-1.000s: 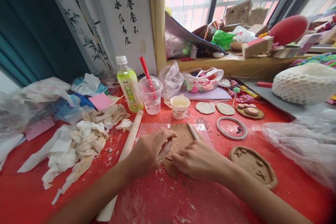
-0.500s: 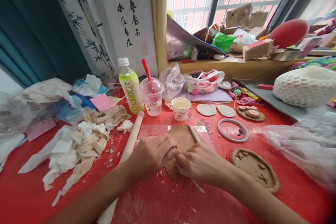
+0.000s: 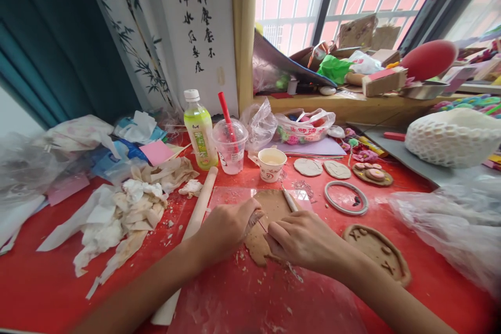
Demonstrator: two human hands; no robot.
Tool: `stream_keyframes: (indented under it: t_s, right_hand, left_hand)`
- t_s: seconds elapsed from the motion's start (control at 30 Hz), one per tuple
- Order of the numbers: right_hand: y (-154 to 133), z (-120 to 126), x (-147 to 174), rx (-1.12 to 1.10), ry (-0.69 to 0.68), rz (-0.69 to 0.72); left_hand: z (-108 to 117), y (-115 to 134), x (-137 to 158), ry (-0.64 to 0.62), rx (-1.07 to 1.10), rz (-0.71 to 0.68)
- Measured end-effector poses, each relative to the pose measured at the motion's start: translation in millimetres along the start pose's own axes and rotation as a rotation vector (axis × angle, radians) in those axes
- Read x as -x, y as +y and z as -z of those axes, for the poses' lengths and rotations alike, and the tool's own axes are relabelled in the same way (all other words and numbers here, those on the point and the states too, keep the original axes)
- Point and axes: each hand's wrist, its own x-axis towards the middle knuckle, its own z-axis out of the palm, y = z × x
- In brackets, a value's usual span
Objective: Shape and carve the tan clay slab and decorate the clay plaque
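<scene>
A flat slab of brown clay [image 3: 270, 201] with a ragged near edge lies on a clear sheet [image 3: 227, 282]. Over its left side, my left hand [image 3: 235, 222] is closed, with greyish smears on its fingertips. My right hand [image 3: 299, 240] is curled at the slab's right side, a short gap from the left. A thin reddish line shows between the two hands; its kind is unclear. What the fingers pinch is hidden. A pen-shaped tool [image 3: 288, 199] shows just beyond my right knuckles, and a thin pale tool [image 3: 294, 272] lies partly beneath that hand.
A wooden rolling pin [image 3: 201, 203] lies left, beside crumpled tissues [image 3: 129, 209]. Behind stand a drink bottle [image 3: 199, 133], a plastic cup [image 3: 230, 151] and a paper cup [image 3: 271, 167]. To the right are a grey ring [image 3: 346, 212], a rimmed clay piece [image 3: 376, 250] and plastic bags [image 3: 450, 219].
My hands, together before, have moved slightly apart, baring more clay and a thin line between them. The view has shifted a little.
</scene>
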Motion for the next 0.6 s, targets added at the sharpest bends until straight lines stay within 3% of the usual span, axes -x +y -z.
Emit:
stream_keyframes:
  t_s: [0.23,0.4,0.6]
  right_hand:
    - [-3.5,-3.4,-4.1,0.016,0.018,-0.022]
    - [-2.8,-2.3,-8.6,0.060,0.047,-0.105]
    - [0.7,-4.4,-8.7,0.106,0.126,-0.149]
  left_hand:
    - [-1.1,0.0,2.5,-0.024,0.123,-0.014]
    - [3.8,2.1,-0.8,0.068,0.217,0.030]
    - [17.2,4.2,-7.7,0.244,0.234,0.189]
